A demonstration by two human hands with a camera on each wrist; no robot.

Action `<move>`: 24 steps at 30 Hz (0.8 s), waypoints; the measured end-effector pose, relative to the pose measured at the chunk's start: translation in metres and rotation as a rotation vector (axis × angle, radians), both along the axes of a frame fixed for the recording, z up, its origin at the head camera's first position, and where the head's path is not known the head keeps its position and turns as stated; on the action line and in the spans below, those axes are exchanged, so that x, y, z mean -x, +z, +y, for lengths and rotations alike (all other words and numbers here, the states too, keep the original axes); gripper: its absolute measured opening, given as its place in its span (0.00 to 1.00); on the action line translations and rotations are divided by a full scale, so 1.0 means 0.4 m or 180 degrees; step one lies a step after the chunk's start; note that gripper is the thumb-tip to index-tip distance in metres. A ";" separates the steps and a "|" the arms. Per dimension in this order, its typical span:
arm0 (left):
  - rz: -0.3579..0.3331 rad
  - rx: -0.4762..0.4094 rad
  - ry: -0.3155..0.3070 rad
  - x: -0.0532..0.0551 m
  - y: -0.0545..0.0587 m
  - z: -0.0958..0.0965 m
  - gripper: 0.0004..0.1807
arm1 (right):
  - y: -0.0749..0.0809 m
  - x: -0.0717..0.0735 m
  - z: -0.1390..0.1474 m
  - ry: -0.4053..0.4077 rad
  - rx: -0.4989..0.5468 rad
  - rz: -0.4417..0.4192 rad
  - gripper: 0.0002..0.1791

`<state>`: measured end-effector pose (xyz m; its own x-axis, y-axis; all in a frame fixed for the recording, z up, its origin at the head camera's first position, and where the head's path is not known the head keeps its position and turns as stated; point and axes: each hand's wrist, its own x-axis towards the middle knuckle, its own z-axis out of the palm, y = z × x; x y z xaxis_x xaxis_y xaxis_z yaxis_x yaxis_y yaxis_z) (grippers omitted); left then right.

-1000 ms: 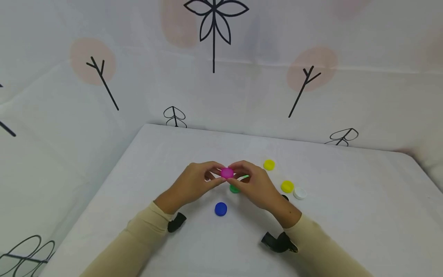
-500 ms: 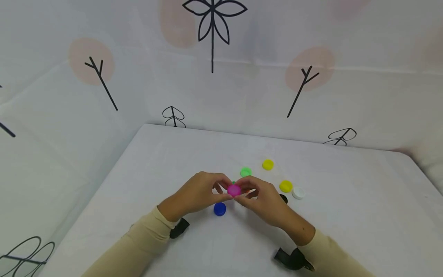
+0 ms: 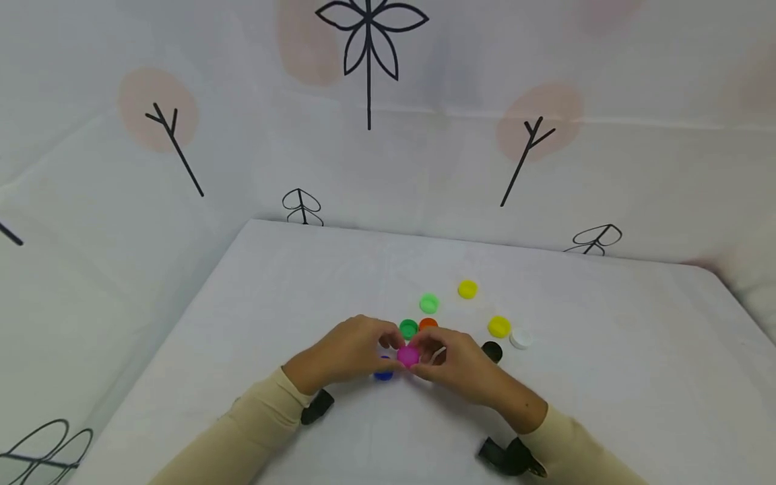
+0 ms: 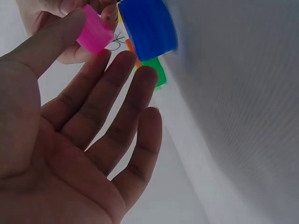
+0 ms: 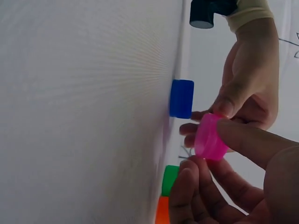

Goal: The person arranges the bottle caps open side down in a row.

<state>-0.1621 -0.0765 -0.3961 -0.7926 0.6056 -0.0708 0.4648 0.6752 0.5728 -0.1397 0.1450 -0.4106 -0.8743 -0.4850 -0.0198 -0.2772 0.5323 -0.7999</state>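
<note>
Both hands meet over the table around a pink bottle cap (image 3: 408,356). My left hand (image 3: 348,353) pinches its left side between thumb and forefinger; in the left wrist view the other fingers are spread and relaxed. From the opposite side, the thumb and fingers of my right hand (image 3: 463,364) pinch the same cap. A blue cap (image 3: 383,374) stands on the table by the left fingertips, partly covered by the left hand. Just beyond the hands lie a green cap (image 3: 409,329) and an orange cap (image 3: 428,323), the latter partly hidden by the right hand.
Farther back lies a light green cap (image 3: 429,303). To the right are two yellow caps, one far (image 3: 467,289) and one nearer (image 3: 500,327), a white cap (image 3: 521,338) and a black cap (image 3: 492,351). A patterned cloth backdrop (image 3: 436,168) rises behind the white table (image 3: 291,269).
Both hands have come nearer to the person with the pink cap, and slightly right overall. The light green, orange and black caps show more now; the blue cap is partly covered.
</note>
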 end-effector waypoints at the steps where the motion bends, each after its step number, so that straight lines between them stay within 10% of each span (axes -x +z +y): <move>1: -0.0002 0.0049 -0.0002 -0.001 -0.003 0.001 0.13 | -0.003 0.000 0.000 0.0017 -0.0030 -0.0020 0.15; 24: 0.0541 0.0388 -0.0157 -0.019 -0.030 0.023 0.14 | -0.019 0.005 0.000 0.0141 -0.0311 -0.0096 0.14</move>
